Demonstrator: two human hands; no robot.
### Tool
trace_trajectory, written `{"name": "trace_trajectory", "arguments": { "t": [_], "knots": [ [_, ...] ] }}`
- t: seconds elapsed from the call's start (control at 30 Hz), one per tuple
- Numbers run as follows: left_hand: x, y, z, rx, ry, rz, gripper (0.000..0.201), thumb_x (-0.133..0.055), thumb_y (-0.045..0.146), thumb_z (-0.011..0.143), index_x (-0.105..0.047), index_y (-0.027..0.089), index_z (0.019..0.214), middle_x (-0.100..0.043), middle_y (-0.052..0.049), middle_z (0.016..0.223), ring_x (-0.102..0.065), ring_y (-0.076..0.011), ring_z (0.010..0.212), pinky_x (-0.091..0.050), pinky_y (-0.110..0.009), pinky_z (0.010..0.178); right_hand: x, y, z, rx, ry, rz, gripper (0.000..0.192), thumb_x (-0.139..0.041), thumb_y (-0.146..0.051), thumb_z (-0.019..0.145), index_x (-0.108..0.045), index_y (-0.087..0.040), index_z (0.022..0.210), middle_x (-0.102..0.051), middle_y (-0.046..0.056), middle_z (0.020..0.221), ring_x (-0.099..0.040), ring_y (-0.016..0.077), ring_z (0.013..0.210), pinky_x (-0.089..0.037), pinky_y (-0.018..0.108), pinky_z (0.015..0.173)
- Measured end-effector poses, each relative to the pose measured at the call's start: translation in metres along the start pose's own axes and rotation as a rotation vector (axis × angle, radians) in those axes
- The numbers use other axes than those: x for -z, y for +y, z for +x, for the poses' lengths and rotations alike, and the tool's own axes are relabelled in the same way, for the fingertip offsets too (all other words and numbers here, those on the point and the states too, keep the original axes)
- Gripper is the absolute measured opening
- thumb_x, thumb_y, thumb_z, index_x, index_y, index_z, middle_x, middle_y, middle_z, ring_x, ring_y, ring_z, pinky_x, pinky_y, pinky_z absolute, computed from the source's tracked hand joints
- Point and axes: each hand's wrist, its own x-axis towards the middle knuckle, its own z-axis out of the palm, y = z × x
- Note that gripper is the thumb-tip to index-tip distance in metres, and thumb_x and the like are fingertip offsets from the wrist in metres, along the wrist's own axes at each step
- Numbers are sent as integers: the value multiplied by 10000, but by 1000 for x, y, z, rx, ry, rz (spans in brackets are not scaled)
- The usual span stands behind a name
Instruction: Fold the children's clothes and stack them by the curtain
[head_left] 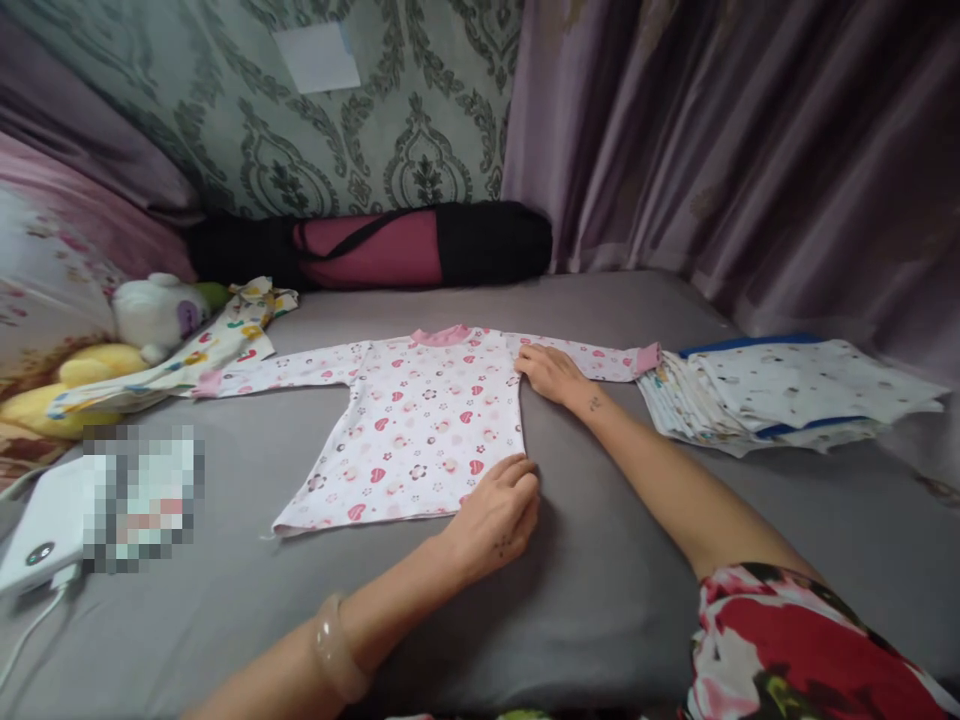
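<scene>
A small white long-sleeved shirt (420,430) with pink hearts, flowers and a pink collar lies spread flat on the grey bed sheet (247,600). Its sleeves reach out to both sides. My left hand (499,508), below a pale bangle (337,650), has its fingers closed at the shirt's lower right corner. Farther up the same side edge, my right hand (551,375) pinches the fabric just under the right sleeve. The fingertips of both hands are partly hidden. The right cuff ends beside a stack of folded clothes (795,390).
A black and pink long bag (375,248) lies along the patterned wall. On the left are plush toys (157,310), a printed garment (232,335), a white power bank (56,520) with a cable, and a blurred item (154,500). Purple curtains (637,130) hang at the right.
</scene>
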Motion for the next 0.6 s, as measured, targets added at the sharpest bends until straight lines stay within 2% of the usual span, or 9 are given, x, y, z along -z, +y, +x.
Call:
{"name": "trace_trajectory", "arguments": {
  "t": [0.17,0.23,0.3,0.4,0.5,0.57,0.6],
  "knots": [
    [-28,3,-7,41,-12,35,330,-325,126,933,-467,108,1230,-467,-235,1427,-317,-283,1426,-350,-510,1142,8,-49,13,-232,12,7,342,-393,-127,899,-695,-93,1056,-616,223,1181,-475,326,1179,-319,448,987],
    [-34,6,-7,44,-30,55,408,-345,197,955,-411,77,1339,-403,-240,1480,-267,-293,1447,-306,-510,1164,4,-73,24,-213,58,74,389,-375,-197,937,-623,-60,1204,-558,228,1303,-431,319,1261,-279,444,1053],
    [-33,9,-8,-10,-62,55,499,-374,307,976,-361,61,1410,-369,-228,1509,-248,-293,1454,-259,-480,1187,-5,-92,34,-168,69,179,509,-325,-325,984,-458,-45,1388,-423,214,1466,-334,296,1370,-214,428,1121],
    [-17,15,-12,-173,-113,0,602,-456,425,953,-377,58,1423,-388,-217,1502,-276,-295,1444,-232,-436,1194,-17,-105,39,-174,7,288,632,-244,-457,1002,-274,-68,1499,-223,185,1585,-176,274,1464,-135,445,1170],
    [15,11,-17,-342,-182,-169,461,-510,389,943,-535,102,1303,-543,-180,1381,-445,-253,1345,-343,-340,1128,-22,-106,27,-139,-23,291,631,-220,-464,1005,-230,-107,1525,-135,166,1610,-115,272,1483,-99,492,1182],
    [43,-6,-21,-317,-195,-324,315,-491,335,958,-623,161,1185,-670,-111,1202,-607,-185,1126,-453,-256,980,-22,-107,9,-67,-49,264,624,-232,-452,1005,-217,-122,1534,-106,162,1614,-93,275,1486,-98,521,1182],
    [58,-21,-24,-223,-163,-381,282,-487,329,958,-645,182,1139,-704,-81,1110,-647,-163,987,-487,-242,887,-21,-108,-3,-26,-61,247,618,-243,-447,1005,-214,-133,1537,-104,158,1615,-82,273,1488,-96,531,1181]
  ]
}}
